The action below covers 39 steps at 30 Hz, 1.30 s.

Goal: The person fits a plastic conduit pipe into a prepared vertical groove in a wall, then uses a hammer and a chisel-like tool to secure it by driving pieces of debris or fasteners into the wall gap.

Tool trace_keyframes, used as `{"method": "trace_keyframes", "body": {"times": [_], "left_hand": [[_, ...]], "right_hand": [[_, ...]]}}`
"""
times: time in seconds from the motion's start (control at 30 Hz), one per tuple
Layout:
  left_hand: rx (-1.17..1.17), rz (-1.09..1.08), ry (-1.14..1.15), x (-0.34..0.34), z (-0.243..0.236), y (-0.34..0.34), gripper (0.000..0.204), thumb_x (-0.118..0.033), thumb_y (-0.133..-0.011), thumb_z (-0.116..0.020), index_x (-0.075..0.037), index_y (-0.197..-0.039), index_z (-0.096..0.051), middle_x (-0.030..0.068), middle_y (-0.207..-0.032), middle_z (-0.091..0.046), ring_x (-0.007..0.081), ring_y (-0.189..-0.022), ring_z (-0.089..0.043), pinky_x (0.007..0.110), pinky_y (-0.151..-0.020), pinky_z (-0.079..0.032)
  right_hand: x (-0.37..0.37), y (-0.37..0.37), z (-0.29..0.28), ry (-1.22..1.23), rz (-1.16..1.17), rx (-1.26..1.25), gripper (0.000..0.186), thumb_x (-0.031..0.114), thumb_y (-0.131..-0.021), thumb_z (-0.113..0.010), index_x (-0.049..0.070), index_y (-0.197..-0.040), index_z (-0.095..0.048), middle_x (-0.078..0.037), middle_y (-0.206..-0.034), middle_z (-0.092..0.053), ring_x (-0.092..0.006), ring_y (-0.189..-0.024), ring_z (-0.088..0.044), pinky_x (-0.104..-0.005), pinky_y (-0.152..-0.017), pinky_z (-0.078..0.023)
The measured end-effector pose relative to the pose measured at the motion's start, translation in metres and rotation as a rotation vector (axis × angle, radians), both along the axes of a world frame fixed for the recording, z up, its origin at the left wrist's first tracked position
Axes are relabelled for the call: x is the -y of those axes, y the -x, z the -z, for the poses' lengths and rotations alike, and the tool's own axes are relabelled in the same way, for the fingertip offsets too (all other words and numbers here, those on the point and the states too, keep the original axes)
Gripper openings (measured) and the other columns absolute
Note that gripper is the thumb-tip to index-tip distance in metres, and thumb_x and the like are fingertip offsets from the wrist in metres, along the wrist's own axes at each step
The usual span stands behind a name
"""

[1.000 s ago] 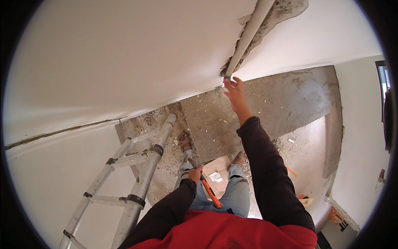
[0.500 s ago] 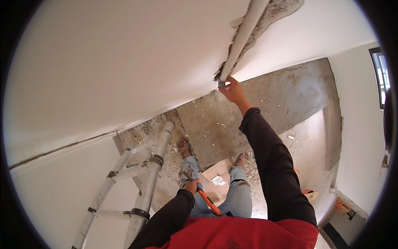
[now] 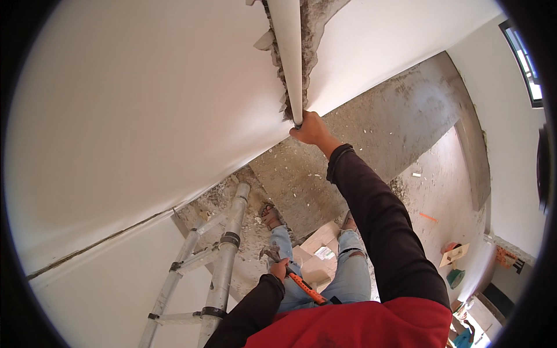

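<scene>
A white pipe [image 3: 288,64] runs down a rough broken channel [image 3: 314,29] in the white wall. My right hand [image 3: 314,129] is closed around the pipe's lower end, with the arm stretched forward. A little grey shows at that end, mostly covered by my fingers. Low in front of my body, my left hand [image 3: 279,269] grips a hammer [image 3: 306,287] near its head. The hammer's orange and black handle points back toward my waist, and its head lies beside my leg.
An aluminium ladder [image 3: 223,261] stands close on my left. Debris and chips litter the floor board [image 3: 371,139]; tiles [image 3: 313,243] lie between my feet. An orange strip [image 3: 429,217], a wooden trowel [image 3: 454,255] and a green round thing [image 3: 455,278] lie right. Another person [image 3: 464,336] shows at the lower right.
My view has turned, so the pipe appears farther left. My right hand has gone from pinching a small grey piece at the pipe's end to wrapping around that end. The left hand keeps the hammer.
</scene>
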<state>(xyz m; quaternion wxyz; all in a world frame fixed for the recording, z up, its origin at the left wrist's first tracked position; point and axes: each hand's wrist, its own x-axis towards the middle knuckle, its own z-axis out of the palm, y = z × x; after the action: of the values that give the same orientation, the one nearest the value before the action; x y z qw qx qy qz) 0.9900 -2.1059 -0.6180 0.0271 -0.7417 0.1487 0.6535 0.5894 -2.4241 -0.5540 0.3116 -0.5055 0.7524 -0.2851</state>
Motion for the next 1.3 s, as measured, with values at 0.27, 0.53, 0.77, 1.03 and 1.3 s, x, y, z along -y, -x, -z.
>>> {"method": "trace_keyframes", "body": {"times": [0.27, 0.53, 0.77, 1.03, 1.3], "left_hand": [[0.03, 0.014, 0.016, 0.008, -0.012, 0.009, 0.03, -0.029, -0.081, -0.066, -0.008, -0.064, -0.054, 0.0015, -0.063, -0.049, 0.0137, -0.051, -0.048, 0.031, -0.048, -0.041], [0.056, 0.082, -0.005, 0.009, -0.006, 0.009, 0.028, -0.03, -0.08, -0.067, -0.008, -0.068, -0.055, 0.0011, -0.065, -0.049, 0.0146, -0.051, -0.049, 0.03, -0.047, -0.041], [0.048, 0.068, -0.028, 0.008, -0.008, 0.008, 0.028, -0.03, -0.082, -0.065, -0.008, -0.069, -0.054, 0.0011, -0.064, -0.049, 0.0139, -0.049, -0.048, 0.03, -0.045, -0.04], [0.021, 0.054, -0.019, 0.015, -0.016, 0.009, 0.029, -0.03, -0.082, -0.064, -0.009, -0.066, -0.051, 0.0028, -0.062, -0.049, 0.0145, -0.048, -0.049, 0.032, -0.042, -0.038], [0.033, 0.078, -0.036, 0.019, -0.007, 0.003, 0.027, -0.028, -0.081, -0.065, -0.007, -0.07, -0.053, 0.0041, -0.065, -0.05, 0.0168, -0.051, -0.051, 0.032, -0.048, -0.044]], "right_hand": [[-0.004, -0.002, 0.007, 0.084, 0.035, 0.032, 0.043, 0.019, -0.067, -0.067, 0.0, -0.104, -0.057, -0.023, -0.083, -0.065, -0.0391, -0.08, -0.064, -0.0436, -0.073, -0.052], [-0.037, -0.025, 0.043, 0.298, 0.553, 1.073, 0.037, 0.021, -0.088, -0.066, 0.002, -0.114, -0.048, -0.015, -0.095, -0.063, -0.0198, -0.078, -0.063, -0.0299, -0.069, -0.055], [-0.016, -0.053, 0.04, 0.367, 0.738, 1.32, 0.038, 0.028, -0.089, -0.066, 0.001, -0.11, -0.049, -0.012, -0.087, -0.06, -0.0183, -0.073, -0.06, -0.0308, -0.065, -0.054], [0.007, -0.024, 0.035, 0.127, 0.776, 1.549, 0.034, 0.027, -0.086, -0.069, 0.003, -0.102, -0.05, -0.009, -0.081, -0.053, -0.0165, -0.063, -0.048, -0.0307, -0.057, -0.043], [0.01, -0.024, 0.04, 0.098, 0.906, 1.622, 0.037, 0.03, -0.083, -0.073, 0.007, -0.098, -0.048, -0.009, -0.086, -0.053, -0.0184, -0.073, -0.052, -0.032, -0.065, -0.048]]}}
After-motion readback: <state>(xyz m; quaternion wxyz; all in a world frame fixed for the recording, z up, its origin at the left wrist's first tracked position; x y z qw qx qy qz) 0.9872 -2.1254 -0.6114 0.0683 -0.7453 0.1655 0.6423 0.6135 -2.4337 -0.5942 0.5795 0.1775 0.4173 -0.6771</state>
